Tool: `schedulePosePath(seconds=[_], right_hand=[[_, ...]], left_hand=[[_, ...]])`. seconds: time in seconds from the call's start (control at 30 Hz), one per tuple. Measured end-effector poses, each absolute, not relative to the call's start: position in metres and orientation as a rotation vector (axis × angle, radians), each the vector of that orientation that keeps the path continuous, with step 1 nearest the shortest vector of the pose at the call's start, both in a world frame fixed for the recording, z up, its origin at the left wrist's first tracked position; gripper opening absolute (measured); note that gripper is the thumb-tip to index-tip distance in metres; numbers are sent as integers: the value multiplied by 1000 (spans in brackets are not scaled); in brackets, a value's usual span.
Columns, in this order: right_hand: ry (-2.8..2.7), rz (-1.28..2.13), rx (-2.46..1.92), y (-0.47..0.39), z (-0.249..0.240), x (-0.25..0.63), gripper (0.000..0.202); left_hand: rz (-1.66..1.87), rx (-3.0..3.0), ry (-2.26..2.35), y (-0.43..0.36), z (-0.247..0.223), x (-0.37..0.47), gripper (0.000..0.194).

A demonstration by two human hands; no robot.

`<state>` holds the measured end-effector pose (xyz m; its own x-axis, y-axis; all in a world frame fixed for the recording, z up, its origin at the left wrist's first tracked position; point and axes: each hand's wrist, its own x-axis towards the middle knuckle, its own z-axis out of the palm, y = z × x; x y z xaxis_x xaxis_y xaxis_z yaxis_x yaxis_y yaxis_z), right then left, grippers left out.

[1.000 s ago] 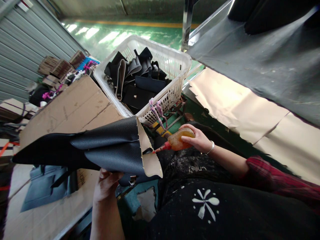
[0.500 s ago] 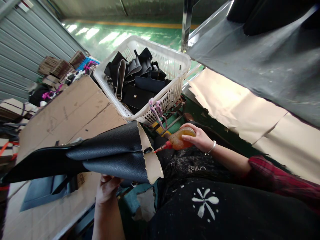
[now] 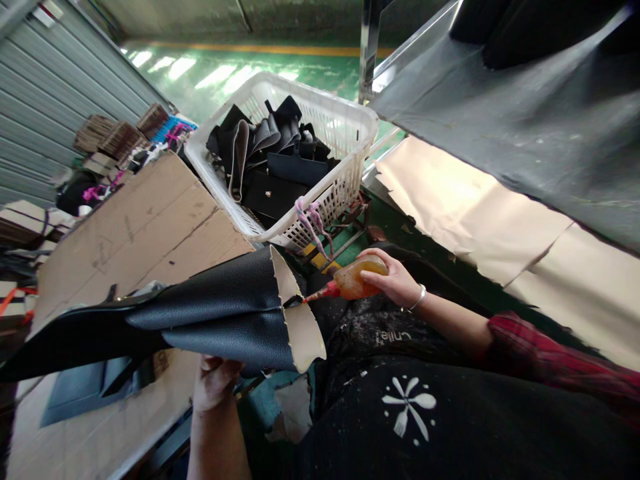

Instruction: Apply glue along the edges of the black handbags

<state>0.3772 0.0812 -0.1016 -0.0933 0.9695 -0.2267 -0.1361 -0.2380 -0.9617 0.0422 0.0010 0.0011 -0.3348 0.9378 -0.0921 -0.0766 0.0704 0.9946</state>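
Bag (image 3: 215, 300): I'm clamping its underside, left hand (image 3: 216, 383) fingers lying beneath.
Bottle (image 3: 358, 277): I'm gripping it, right hand (image 3: 396, 279) fingers wrapping round.

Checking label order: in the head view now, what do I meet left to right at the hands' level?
Flat dark-blue leather piece on brown cardboard, bare left hand, cream open end of the held black leather piece, amber translucent squeeze bottle with red nozzle, bare right hand, silver-coloured bangle, red-and-black plaid sleeve.
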Motion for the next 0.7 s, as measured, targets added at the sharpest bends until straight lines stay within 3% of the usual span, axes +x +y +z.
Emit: schedulePosePath(seconds=[0.13,0.4,0.7], right_hand=[[-979,1509,-1204,83,-103,382,45],[-982,1604,-1225,81,-99,381,47],[-1025,1775,-1242,68,-101,393,48]], left_hand=[[1427,1011,1401,-6,-10,35,24],[1428,977,1476,-21,-32,22,46],[1288,720,1687,-22,-34,17,42]])
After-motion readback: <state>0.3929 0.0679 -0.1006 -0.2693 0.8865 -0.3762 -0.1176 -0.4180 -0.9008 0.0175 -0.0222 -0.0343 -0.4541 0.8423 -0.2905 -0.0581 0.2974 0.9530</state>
